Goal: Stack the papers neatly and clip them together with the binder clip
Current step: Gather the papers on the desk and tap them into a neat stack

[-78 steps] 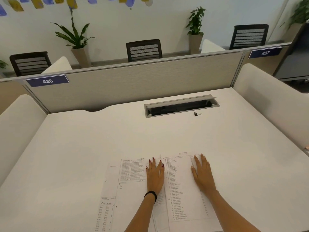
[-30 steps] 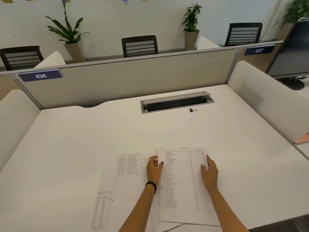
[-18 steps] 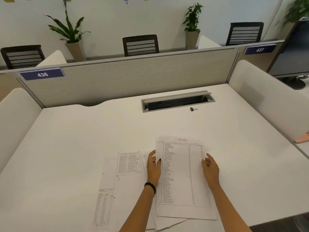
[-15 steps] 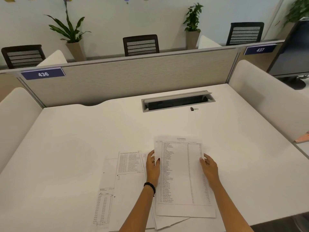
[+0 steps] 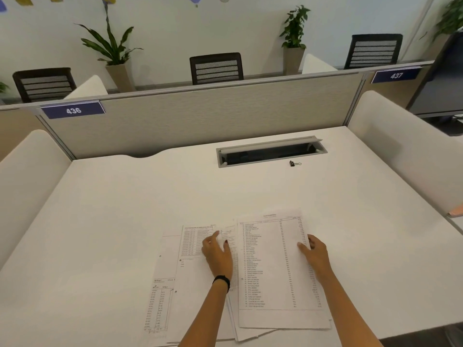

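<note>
The left hand [image 5: 217, 255] has let go of the printed list sheet [image 5: 275, 266] and spreads on the left papers [image 5: 193, 249], while the right hand [image 5: 313, 254] pinches the list's edge; gathering goes on, binder clip [image 5: 294, 163] untouched

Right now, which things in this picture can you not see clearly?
Head view only:
- Papers: print too small to read; near edges cut off by the frame; the count is hidden by overlap.
- Binder clip: too small to judge its state.
- Left hand: covers the paper under it.
- Right hand: covers the sheet's right edge.
</note>
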The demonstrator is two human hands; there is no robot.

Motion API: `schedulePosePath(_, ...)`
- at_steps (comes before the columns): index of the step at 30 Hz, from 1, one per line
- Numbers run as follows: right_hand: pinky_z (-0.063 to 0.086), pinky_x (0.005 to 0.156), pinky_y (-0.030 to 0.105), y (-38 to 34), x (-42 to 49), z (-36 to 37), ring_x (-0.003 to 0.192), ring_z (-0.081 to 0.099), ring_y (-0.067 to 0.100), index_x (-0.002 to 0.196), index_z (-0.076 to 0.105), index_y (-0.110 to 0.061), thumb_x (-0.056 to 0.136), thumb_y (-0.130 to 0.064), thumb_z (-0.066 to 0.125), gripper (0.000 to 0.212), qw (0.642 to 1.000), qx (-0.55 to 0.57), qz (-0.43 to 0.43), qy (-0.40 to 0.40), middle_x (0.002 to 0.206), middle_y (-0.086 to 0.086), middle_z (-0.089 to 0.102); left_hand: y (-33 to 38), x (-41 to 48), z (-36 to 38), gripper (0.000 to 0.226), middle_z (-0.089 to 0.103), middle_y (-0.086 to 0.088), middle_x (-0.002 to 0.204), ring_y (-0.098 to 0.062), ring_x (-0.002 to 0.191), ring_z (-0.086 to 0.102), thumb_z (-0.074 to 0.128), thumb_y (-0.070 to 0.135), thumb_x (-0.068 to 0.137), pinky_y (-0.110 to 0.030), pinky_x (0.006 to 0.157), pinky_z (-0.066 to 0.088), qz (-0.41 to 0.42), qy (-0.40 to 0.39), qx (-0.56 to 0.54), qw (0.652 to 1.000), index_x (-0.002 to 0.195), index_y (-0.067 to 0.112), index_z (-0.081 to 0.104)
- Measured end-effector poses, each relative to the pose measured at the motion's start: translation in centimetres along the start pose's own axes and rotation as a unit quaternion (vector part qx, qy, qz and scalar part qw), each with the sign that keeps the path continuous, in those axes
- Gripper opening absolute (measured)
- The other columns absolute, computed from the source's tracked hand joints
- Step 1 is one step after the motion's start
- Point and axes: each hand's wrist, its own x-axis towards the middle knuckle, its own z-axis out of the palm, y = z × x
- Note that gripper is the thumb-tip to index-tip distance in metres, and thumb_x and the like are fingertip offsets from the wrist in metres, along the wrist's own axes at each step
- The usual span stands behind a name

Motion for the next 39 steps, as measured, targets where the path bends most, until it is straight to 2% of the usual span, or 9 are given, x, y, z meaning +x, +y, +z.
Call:
schedulePosePath(5,0.052,0.065,0.031,0.0,-0.1,-0.1,0.08,0.064,0.028,0.092,0.063,-0.007,0.086,-0.009,0.057,0.009,0.999,-0.044,-0.012,0.014,0.091,0.01,0.068,-0.5,1.0,-0.8,0.046,0.047,-0.024,0.122,-0.033,0.108,0.052,0.06,0.005,0.086,-0.039,0.093,0.047,-0.055,-0.017,-0.023,0.998,0.128,-0.002,0.045)
schedulePosePath(12,0.047,0.063,0.025,-0.3,-0.6,0.2,0.082,0.063,0.026,0.097,0.061,-0.008,0.086,-0.007,0.055,0.012,0.998,-0.057,-0.018,0.01,0.094,0.008,0.066,-0.7,1.7,-1.1,0.038,0.053,-0.009,0.097,-0.019,0.089,0.051,0.054,0.0,0.088,-0.025,0.083,0.04,-0.108,-0.016,-0.095,0.989,0.125,-0.001,0.049)
schedulePosePath(14,0.047,0.062,0.023,-0.3,-0.9,0.3,0.082,0.062,0.024,0.097,0.06,-0.01,0.087,-0.006,0.055,0.012,0.998,-0.054,-0.02,0.008,0.095,0.007,0.066,-0.7,1.8,-1.1,0.029,0.056,-0.004,0.091,-0.019,0.089,0.051,0.051,-0.003,0.088,-0.025,0.085,0.038,-0.112,-0.021,-0.1,0.988,0.116,-0.003,0.057)
schedulePosePath(16,0.047,0.064,0.023,-0.4,-1.2,0.5,0.082,0.061,0.023,0.097,0.059,-0.011,0.087,-0.005,0.055,0.013,0.998,-0.05,-0.02,0.008,0.095,0.007,0.065,-0.6,1.8,-1.0,0.019,0.054,0.002,0.075,-0.02,0.083,0.049,0.05,-0.005,0.087,-0.024,0.08,0.039,-0.105,-0.036,-0.111,0.988,0.089,0.006,0.065)
schedulePosePath(18,0.049,0.071,0.028,-0.3,-1.4,0.7,0.085,0.061,0.024,0.103,0.059,-0.008,0.087,-0.004,0.055,0.018,0.999,-0.049,-0.019,0.005,0.098,0.006,0.064,-0.3,1.9,-1.0,0.029,0.052,0.005,0.068,-0.019,0.077,0.049,0.05,-0.007,0.086,-0.019,0.07,0.04,-0.094,-0.043,-0.122,0.987,0.072,0.017,0.06)
schedulePosePath(22,0.05,0.078,0.033,-0.2,-1.7,1.0,0.09,0.061,0.025,0.111,0.058,-0.005,0.085,-0.003,0.056,0.026,0.998,-0.05,-0.023,0.005,0.102,0.005,0.063,-0.2,1.7,-1.1,0.02,0.063,-0.01,0.094,-0.02,0.087,0.055,0.054,-0.006,0.085,-0.023,0.077,0.045,-0.094,-0.032,-0.14,0.985,0.102,0.0,0.063)
schedulePosePath(26,0.049,0.078,0.032,-0.1,-1.9,1.2,0.091,0.06,0.025,0.114,0.056,-0.004,0.084,0.0,0.057,0.03,0.999,-0.044,-0.019,0.014,0.104,0.005,0.061,-0.1,1.3,-1.3,0.018,0.064,-0.013,0.097,-0.023,0.085,0.06,0.059,0.001,0.085,-0.016,0.067,0.046,-0.082,-0.041,-0.179,0.98,0.103,0.003,0.061)
schedulePosePath(31,0.049,0.07,0.024,0.1,-2.0,1.5,0.09,0.061,0.025,0.113,0.058,-0.005,0.084,0.0,0.057,0.029,0.999,-0.042,-0.022,0.014,0.104,0.006,0.064,-0.7,1.4,-0.8,0.018,0.065,-0.013,0.106,-0.028,0.093,0.062,0.048,0.005,0.092,-0.033,0.079,0.053,-0.103,-0.077,-0.17,0.977,0.105,0.011,0.059)
schedulePosePath(39,0.054,0.081,0.038,0.7,-1.6,2.2,0.093,0.064,0.027,0.114,0.062,-0.008,0.083,-0.003,0.057,0.032,0.998,-0.06,-0.036,-0.002,0.109,0.01,0.068,0.1,0.1,-0.5,0.023,0.06,0.007,0.091,-0.004,0.077,0.054,0.036,0.008,0.098,-0.008,0.061,0.045,-0.087,-0.12,-0.176,0.973,0.112,0.013,0.053)
